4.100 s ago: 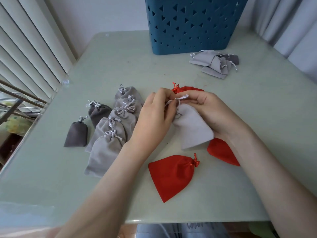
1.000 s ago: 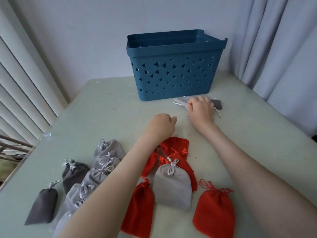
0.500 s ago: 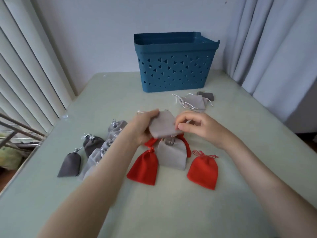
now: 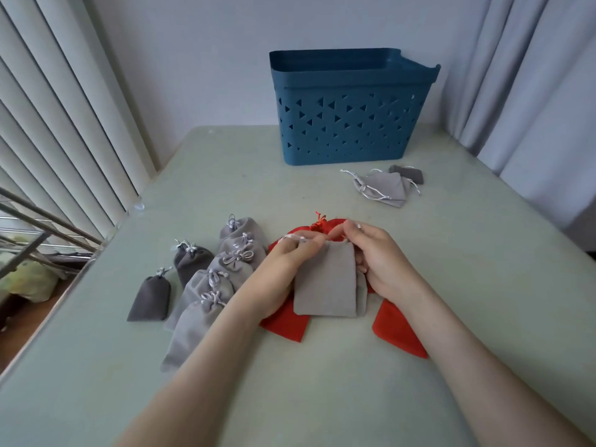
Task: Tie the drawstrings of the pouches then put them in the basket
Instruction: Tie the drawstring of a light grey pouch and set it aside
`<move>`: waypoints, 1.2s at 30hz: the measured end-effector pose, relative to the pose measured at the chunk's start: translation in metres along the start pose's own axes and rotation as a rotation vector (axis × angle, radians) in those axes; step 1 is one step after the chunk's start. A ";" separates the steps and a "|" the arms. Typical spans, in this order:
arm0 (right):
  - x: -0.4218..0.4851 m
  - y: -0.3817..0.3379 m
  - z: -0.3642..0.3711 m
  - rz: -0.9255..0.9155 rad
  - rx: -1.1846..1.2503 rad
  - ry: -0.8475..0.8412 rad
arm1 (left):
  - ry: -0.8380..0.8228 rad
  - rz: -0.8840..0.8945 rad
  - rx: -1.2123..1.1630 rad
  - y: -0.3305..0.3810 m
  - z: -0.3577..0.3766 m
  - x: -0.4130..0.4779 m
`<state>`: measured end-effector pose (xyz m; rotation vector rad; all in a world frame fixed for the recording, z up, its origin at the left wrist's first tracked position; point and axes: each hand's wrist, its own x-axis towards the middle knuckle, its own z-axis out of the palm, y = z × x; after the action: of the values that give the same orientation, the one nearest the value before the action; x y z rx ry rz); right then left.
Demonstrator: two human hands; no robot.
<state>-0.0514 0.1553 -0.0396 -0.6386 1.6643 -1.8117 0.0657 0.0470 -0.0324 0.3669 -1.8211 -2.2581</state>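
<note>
Above table (image 4: 322, 398), fingers (image 4: 353, 230) pinch grey pouch (image 4: 325, 282).

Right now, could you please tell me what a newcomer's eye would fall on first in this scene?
Most striking is the tall blue basket at the far end of the table. At the centre, the left grip and right grip hold a light grey pouch by its top, over bright red pouches lying on the table. A row of tied grey pouches lies to their left.
</note>
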 end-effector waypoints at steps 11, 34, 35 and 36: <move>0.002 0.000 -0.001 0.034 0.027 0.021 | 0.088 0.031 -0.280 -0.003 -0.007 0.008; 0.015 0.003 -0.020 -0.007 0.515 0.132 | 0.508 0.284 -0.382 -0.001 -0.022 0.018; 0.012 -0.001 -0.019 -0.032 0.481 0.076 | 0.513 0.307 -0.388 0.000 -0.023 0.018; 0.009 -0.005 -0.018 -0.060 0.433 0.015 | 0.514 0.321 -0.382 0.002 -0.023 0.017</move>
<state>-0.0705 0.1621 -0.0365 -0.4855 1.2110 -2.1332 0.0572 0.0201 -0.0364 0.4861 -1.0831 -1.9877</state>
